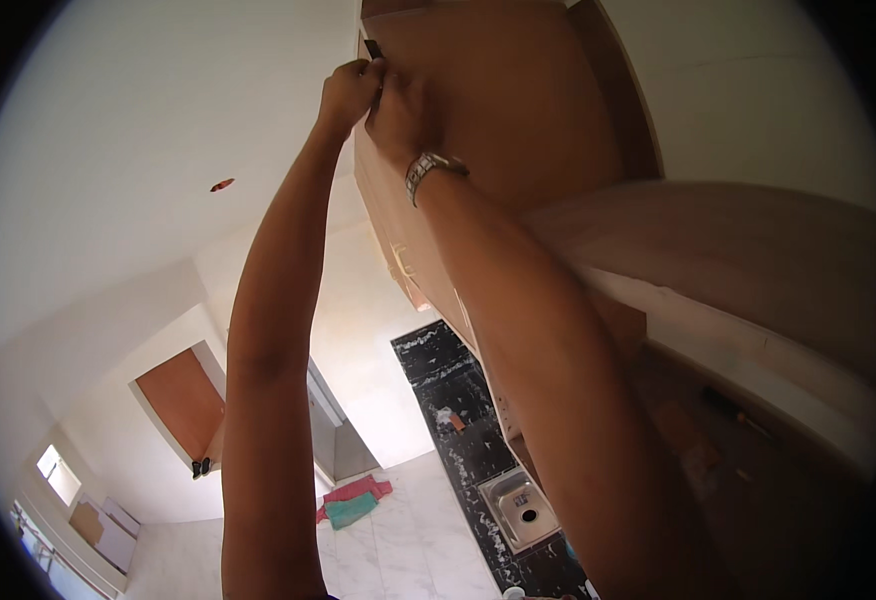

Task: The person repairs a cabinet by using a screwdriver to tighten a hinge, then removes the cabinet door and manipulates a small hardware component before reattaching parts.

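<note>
Both my arms reach up to the front edge of a brown wooden cabinet (518,100). My left hand (348,97) is closed at its edge, with a small dark flat piece (373,48) sticking out above the fingers. What kind of thing it is I cannot make out. My right hand (402,115) is right beside the left, its fingers curled in at the same spot and partly hidden. Whether it also grips the dark piece is unclear. A metal wristwatch (432,172) is on my right wrist.
A wooden panel (738,250) extends to the right of my right forearm. Down below are a black patterned countertop (438,370) and a steel sink (523,510). Pink and teal cloths (353,505) lie on the pale tiled floor (398,540). A dark-handled tool (726,405) lies at the lower right.
</note>
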The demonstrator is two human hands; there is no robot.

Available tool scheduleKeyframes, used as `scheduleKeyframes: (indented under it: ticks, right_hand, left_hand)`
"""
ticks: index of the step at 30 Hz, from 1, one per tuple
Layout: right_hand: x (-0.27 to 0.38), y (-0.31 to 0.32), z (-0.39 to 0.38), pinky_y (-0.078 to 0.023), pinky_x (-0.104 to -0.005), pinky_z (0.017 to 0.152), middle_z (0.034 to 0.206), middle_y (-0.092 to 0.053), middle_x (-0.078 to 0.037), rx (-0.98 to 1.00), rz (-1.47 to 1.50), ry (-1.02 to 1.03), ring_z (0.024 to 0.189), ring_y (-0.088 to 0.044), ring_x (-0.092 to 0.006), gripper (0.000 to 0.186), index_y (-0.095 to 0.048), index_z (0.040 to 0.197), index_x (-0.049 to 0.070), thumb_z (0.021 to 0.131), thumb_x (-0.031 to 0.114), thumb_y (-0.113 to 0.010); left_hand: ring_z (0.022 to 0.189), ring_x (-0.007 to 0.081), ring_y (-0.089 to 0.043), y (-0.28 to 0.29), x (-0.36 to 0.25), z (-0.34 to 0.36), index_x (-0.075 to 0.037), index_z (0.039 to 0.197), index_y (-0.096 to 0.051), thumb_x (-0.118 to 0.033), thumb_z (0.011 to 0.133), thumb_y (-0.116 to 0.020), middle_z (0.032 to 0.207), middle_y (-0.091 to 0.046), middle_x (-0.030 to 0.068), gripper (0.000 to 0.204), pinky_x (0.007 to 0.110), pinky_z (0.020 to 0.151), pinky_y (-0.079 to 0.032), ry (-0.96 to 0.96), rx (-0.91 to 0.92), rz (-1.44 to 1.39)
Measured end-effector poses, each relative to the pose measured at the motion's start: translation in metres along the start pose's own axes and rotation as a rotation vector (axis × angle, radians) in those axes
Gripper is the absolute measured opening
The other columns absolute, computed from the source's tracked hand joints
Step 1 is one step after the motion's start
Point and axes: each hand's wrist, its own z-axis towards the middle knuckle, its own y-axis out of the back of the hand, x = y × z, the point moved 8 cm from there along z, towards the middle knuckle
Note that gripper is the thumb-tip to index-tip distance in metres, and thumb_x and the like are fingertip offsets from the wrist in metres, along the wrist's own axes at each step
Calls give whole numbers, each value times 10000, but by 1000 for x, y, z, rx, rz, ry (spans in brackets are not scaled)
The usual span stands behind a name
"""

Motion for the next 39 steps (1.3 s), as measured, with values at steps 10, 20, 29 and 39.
scheduleKeyframes:
  ticks: [10, 20, 29, 39]
  right_hand:
    - [-14, 7, 10, -572, -484, 771, 1085, -595, -261, -29, -25, -8, 952, -666, -403, 311, -603, 1150, -1, 880, 133, -679]
    - [-32, 21, 14, -557, -495, 838, 1143, -650, -243, -293, 216, -133, 1035, -657, -405, 362, -586, 1173, 3, 916, 241, -676]
    - [-12, -7, -8, -571, -385, 500, 829, -702, -197, 99, 936, -541, 604, -714, -308, 328, -614, 1004, -50, 1055, 250, -493]
    - [6, -37, -12, -562, -379, 441, 759, -692, -163, 294, 919, -588, 547, -700, -261, 361, -608, 1060, -57, 1071, 273, -462]
  left_hand:
    - [983, 289, -725, -15, -5, 7, -16, 1154, -732, -459, 963, -582, 1037, -756, 199, 505, 401, 873, -545, -5, 21, 141]
    - [624, 162, -569, -16, 23, -34, -12, 1047, -711, -464, 964, -589, 774, -644, 68, 475, 342, 550, -466, 273, -173, -478]
    - [673, 195, -623, 10, -14, -45, 20, 891, -727, -609, 830, -697, 786, -679, 96, 633, 327, 625, -509, 202, 94, -133]
    - [680, 202, -611, 26, 1, -26, 10, 841, -740, -453, 803, -754, 766, -677, 95, 465, 364, 629, -478, 251, 217, -219]
